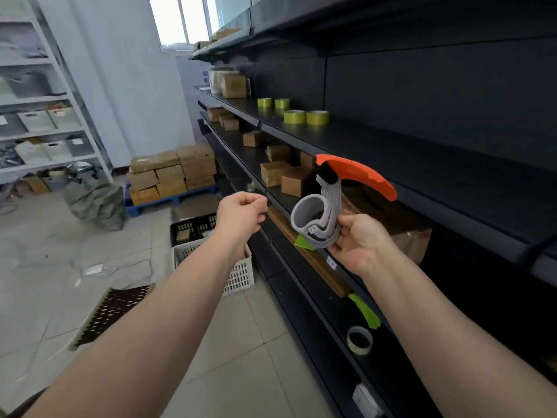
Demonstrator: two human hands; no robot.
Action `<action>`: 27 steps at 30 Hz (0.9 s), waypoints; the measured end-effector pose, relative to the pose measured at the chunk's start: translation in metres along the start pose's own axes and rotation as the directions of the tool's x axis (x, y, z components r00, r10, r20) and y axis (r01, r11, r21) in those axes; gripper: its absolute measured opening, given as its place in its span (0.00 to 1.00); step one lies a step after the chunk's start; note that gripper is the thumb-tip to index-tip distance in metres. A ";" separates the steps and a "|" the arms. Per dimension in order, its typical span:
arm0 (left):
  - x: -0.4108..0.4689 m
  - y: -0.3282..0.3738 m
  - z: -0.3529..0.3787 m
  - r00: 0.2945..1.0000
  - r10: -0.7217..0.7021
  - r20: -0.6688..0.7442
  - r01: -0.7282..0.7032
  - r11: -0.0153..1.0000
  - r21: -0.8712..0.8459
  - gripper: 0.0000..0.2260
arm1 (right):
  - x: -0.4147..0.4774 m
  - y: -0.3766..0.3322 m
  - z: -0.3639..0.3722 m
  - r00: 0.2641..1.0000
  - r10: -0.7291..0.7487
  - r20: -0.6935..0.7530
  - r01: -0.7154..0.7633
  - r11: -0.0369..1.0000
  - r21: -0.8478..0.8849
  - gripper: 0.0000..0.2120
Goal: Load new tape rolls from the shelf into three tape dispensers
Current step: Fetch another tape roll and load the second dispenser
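the right hand (358,239) grips a grey plastic tape dispenser with an orange handle (324,212), its empty hub just beside the fingers. the left hand (241,214) hangs curled shut, apparently empty, just left of it. four yellow-green tape rolls (294,116) sit on the dark metal shelf (391,146) above, near its front edge.

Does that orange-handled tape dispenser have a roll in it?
Empty. The tape dispenser in the right hand shows a bare grey hub, with no roll around it.

No legible text anywhere. Small white label (331,262) on shelf edge, centre-right of frame: print too small to read. Brown boxes (232,86) upper centre: markings blurred.
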State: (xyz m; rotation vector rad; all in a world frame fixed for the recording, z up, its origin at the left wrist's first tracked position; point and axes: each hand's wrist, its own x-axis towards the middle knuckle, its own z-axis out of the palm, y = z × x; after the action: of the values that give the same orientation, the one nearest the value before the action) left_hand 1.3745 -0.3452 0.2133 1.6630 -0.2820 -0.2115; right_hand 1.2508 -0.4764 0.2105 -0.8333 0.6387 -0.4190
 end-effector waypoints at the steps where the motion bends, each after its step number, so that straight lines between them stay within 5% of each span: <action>1: 0.022 0.000 -0.005 1.000 0.010 -0.005 -0.010 1.000 0.001 0.04 | 0.015 0.003 0.015 1.000 -0.006 -0.005 0.006 1.000 -0.005 0.15; 9: 0.182 0.016 -0.026 0.996 0.067 0.058 -0.069 0.997 0.040 0.04 | 0.125 -0.017 0.106 0.980 -0.180 -0.085 0.191 0.971 0.146 0.16; 19: 0.355 0.032 0.032 0.976 0.150 0.155 -0.175 0.972 0.160 0.05 | 0.270 -0.086 0.152 0.939 -0.322 -0.121 0.344 0.880 0.327 0.14; 27: 0.479 0.055 0.070 0.916 0.271 0.297 -0.374 0.845 0.382 0.07 | 0.371 -0.133 0.185 0.914 -0.353 -0.201 0.403 0.850 0.339 0.15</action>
State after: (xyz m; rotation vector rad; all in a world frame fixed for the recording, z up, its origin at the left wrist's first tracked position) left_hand 1.8060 -0.5641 0.2734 1.9983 -0.8357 -0.0870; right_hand 1.6349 -0.6692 0.2768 -0.5625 0.4894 -0.9357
